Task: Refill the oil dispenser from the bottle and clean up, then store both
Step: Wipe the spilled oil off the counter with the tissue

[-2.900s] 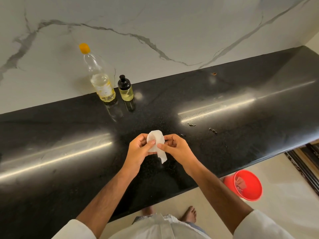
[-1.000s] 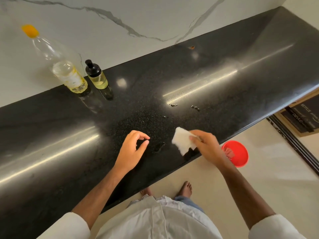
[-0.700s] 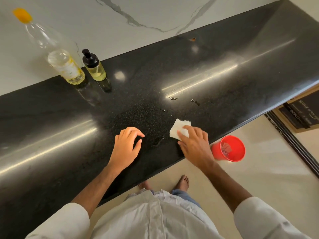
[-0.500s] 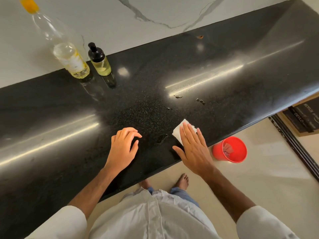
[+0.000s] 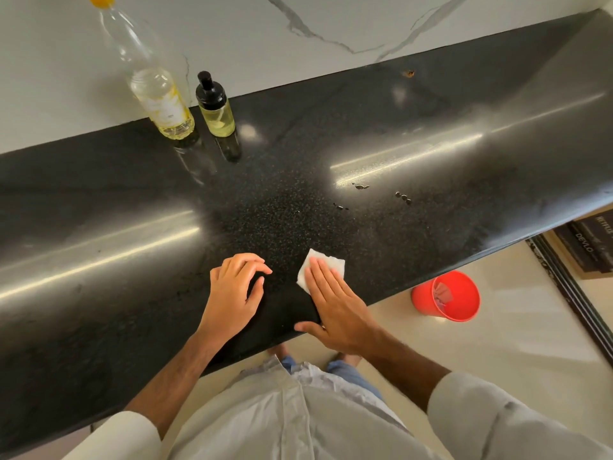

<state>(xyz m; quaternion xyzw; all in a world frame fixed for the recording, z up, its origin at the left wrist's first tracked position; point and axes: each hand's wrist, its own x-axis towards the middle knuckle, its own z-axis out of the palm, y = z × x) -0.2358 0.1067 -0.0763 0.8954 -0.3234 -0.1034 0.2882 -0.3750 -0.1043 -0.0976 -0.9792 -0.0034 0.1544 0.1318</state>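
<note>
A clear oil bottle (image 5: 156,91) with an orange cap stands at the back of the black counter (image 5: 431,144), against the marble wall. Just right of it stands the small oil dispenser (image 5: 217,111) with a black pump top and yellow oil inside. Near the front edge, my right hand (image 5: 335,307) lies flat with straight fingers pressing a folded white tissue (image 5: 326,265) onto the counter. My left hand (image 5: 234,293) rests beside it on the counter, fingers loosely curled, holding nothing.
Several small oil droplets (image 5: 360,186) sit on the counter beyond the tissue, to the right. A red bin (image 5: 446,297) with crumpled tissue inside stands on the floor below the counter edge. Dark boxes (image 5: 587,240) lie on the floor at far right.
My right hand brought the tissue down from a pinch onto the counter, flattened over it and slid it leftward. My left hand let go of the tissue and settled on the counter.
</note>
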